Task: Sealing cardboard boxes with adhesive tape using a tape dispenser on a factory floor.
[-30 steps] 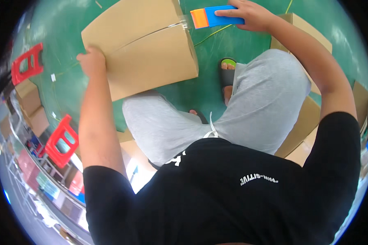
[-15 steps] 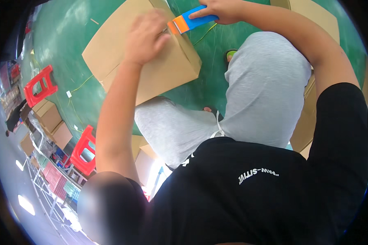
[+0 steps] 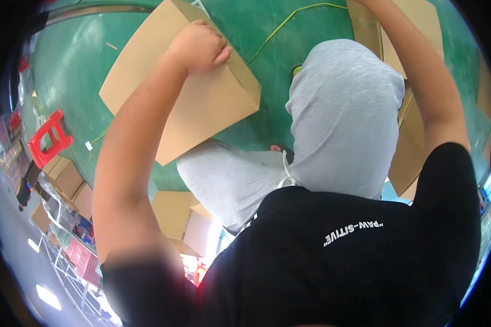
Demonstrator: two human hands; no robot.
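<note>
A brown cardboard box (image 3: 202, 109) stands tilted in view on the floor in front of my legs. My left hand (image 3: 202, 49) rests on its top, near the right-hand edge, with the fingers curled into a fist; whatever may be inside them is hidden. My right arm (image 3: 428, 82) reaches far forward past a second cardboard box (image 3: 412, 27), and the hand is cut off by the upper rim of the picture. At the far end of the first box, a small pale piece (image 3: 199, 5) shows by its edge.
A yellow cable (image 3: 281, 27) runs over the green floor (image 3: 245, 24). To the left are a red plastic stool (image 3: 50, 139) and stacked cartons (image 3: 64, 177). Another open carton (image 3: 172, 215) lies by my left thigh, and a further one (image 3: 412, 150) beside my right.
My right hand and the blue and orange tape dispenser it held have left the picture at the top. My left hand has curled into a fist on the box.
</note>
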